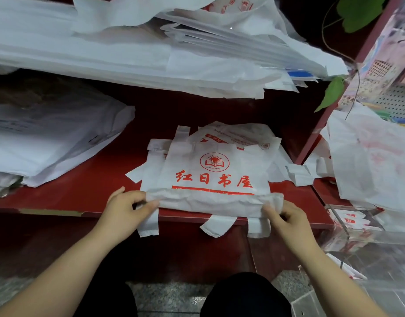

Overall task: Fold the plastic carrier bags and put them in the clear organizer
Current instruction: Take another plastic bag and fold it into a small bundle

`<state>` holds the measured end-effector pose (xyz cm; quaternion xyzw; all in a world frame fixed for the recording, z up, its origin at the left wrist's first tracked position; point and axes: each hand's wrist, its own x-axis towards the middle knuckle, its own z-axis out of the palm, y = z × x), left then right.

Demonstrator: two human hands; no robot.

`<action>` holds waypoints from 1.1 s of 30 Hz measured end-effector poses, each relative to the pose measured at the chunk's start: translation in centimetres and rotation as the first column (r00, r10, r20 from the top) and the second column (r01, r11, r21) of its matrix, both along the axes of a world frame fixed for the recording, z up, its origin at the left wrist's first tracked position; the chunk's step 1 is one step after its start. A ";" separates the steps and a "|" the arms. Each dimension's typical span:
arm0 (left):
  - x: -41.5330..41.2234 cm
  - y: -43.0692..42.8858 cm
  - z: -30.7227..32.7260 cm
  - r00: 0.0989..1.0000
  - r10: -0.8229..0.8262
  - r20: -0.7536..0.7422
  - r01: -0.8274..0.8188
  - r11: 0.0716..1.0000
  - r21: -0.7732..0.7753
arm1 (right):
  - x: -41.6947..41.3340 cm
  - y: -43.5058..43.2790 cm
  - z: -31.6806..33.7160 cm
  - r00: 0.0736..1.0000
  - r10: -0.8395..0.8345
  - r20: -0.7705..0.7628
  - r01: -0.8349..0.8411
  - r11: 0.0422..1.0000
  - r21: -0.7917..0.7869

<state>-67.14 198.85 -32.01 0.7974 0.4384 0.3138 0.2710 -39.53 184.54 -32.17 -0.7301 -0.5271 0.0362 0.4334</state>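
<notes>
Pinching the rolled near edge of a white carrier bag (216,177), the left hand (126,203) and right hand (286,216) curl thumbs and fingers round its two ends, forearms reaching in from below. Beyond the fingers the bag lies flat, red print up, on a red shelf (82,193). Right of the right fingers sits the clear organizer (366,239). Farther back, white bags (105,56) pile high.

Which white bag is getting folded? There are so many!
Find the dark red shelf, middle of its front edge. The top bag of the small pile there is it. Only it shows a round red logo above four big red characters, near edge folded over.
</notes>
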 end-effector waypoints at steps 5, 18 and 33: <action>2.1 0.0 1.5 0.984 0.172 -0.042 -0.173 0.985 -0.027 | -0.9 2.1 0.5 0.971 -0.236 0.047 0.240 0.963 -0.120; 3.6 0.3 0.8 0.903 0.355 -0.243 -0.317 0.931 0.182 | -1.4 3.1 0.8 0.839 -0.427 0.339 0.516 0.822 -0.242; 9.4 -3.1 0.5 0.660 -0.224 -0.717 0.382 0.922 0.063 | -1.5 3.6 1.8 0.799 -0.406 0.442 0.567 0.755 -0.331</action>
